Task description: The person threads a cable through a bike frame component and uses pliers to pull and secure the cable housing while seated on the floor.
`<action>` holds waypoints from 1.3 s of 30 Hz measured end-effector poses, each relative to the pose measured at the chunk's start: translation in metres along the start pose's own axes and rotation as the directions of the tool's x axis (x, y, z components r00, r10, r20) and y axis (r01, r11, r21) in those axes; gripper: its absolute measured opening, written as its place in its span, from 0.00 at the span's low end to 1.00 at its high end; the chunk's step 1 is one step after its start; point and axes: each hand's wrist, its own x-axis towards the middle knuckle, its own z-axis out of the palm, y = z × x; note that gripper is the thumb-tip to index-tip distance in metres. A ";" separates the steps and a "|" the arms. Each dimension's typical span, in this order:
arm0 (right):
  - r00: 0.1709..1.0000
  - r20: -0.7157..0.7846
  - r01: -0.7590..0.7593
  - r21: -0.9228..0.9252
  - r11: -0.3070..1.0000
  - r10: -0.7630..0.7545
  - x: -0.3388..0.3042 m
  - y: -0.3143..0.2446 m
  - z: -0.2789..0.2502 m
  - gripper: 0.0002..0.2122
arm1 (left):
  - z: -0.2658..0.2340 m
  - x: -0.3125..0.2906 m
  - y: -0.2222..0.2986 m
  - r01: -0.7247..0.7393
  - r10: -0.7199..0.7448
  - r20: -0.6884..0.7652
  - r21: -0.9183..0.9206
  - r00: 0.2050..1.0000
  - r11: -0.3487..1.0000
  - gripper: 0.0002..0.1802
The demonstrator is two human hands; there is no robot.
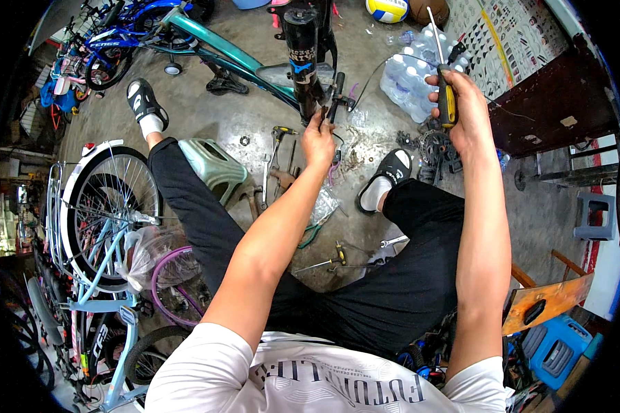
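My right hand is raised at the right, its fingers wrapped around a screwdriver. The handle is yellow and black, and the thin metal shaft points up and away. In the middle, my left hand is closed at the lower end of a thick black bicycle tube. Its fingertips press together there; what they pinch is too small and hidden to name. Close by is a black handlebar grip with a purple lever. A teal bicycle frame slants in behind the tube from the upper left.
Between my feet lie a yellow-handled tool, a wrench, a hammer and another screwdriver. A pale green stool stands left. Wrapped bottles and a crankset are right. Bicycles with a white-rimmed wheel crowd the left.
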 end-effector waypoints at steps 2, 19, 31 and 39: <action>1.000 0.010 0.012 -0.018 1.000 -0.012 0.003 0.000 -0.005 0.17 | 0.004 -0.005 0.004 -0.179 0.218 -0.076 0.347 0.973 0.921 0.19; 0.993 0.083 0.094 -0.089 0.992 -0.087 0.006 0.002 -0.010 0.15 | 0.011 -0.014 0.024 -0.060 0.210 -0.177 0.609 0.961 0.791 0.17; 0.994 0.107 0.078 -0.469 0.880 -0.031 0.017 0.014 -0.008 0.21 | -0.011 -0.013 0.028 -0.275 0.403 0.016 0.756 0.915 0.594 0.20; 0.977 0.188 0.036 -0.611 0.791 0.101 0.041 0.042 -0.009 0.19 | -0.040 -0.012 0.062 -0.353 0.267 0.241 0.754 0.933 0.554 0.21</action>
